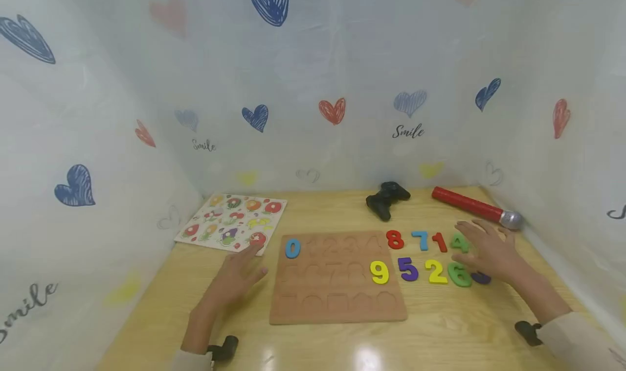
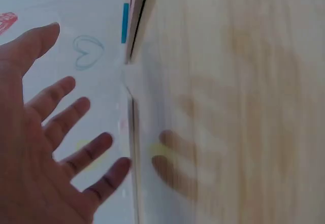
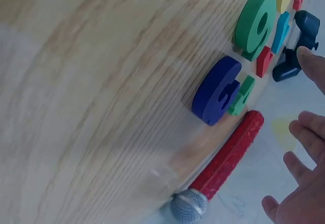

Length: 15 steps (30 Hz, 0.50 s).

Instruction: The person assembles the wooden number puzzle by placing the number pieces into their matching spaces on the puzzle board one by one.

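Observation:
My left hand [image 1: 233, 277], fingers spread and holding nothing, is by the lower right corner of the fruit board [image 1: 202, 224]; in the left wrist view the hand [image 2: 66, 142] is above the table. My right hand [image 1: 494, 254] hovers with parted fingers over the right end of the numbers, close to the green 4 [image 1: 459, 243], green 6 [image 1: 459, 275] and dark blue 3 [image 1: 481, 277], the last partly hidden. The right wrist view has that hand [image 3: 304, 183] empty, beyond the blue 3 [image 3: 217, 90]. A blue 0 [image 1: 292, 249] lies on the wooden number board [image 1: 337, 313]; the yellow 9 [image 1: 379, 272] overlaps its right edge.
Right of the board lie a red 8 [image 1: 395, 239], blue 7 [image 1: 420, 240], red 1 [image 1: 439, 242], purple 5 [image 1: 408, 269] and yellow 2 [image 1: 436, 271]. Behind them are a black game controller [image 1: 386, 200] and a red microphone [image 1: 469, 204]. Heart-printed sheeting surrounds the table.

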Available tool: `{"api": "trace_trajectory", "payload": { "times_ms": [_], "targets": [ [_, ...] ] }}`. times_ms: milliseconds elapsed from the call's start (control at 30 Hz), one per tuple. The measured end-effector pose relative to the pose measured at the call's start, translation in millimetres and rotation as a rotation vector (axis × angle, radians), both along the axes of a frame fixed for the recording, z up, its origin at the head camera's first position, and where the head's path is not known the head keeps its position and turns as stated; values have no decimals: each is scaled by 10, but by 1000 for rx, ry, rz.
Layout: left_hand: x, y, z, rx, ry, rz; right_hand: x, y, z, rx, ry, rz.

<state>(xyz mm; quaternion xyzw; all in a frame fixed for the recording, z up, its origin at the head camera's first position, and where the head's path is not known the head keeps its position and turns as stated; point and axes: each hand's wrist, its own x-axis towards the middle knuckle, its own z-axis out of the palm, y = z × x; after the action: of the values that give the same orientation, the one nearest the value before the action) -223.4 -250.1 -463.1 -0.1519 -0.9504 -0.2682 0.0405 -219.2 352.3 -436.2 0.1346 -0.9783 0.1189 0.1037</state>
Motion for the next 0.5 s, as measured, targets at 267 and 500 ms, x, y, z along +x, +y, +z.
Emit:
{"api": "trace_trajectory", "payload": {
  "times_ms": [267, 500],
  "targets": [
    [-32, 51, -206, 198, -58, -84, -191, -100, -48, -2, -80, 32],
    [-61, 64, -291, 154, -74, -88, -338, -99, -42, 3, -120, 44]
  ]
}}
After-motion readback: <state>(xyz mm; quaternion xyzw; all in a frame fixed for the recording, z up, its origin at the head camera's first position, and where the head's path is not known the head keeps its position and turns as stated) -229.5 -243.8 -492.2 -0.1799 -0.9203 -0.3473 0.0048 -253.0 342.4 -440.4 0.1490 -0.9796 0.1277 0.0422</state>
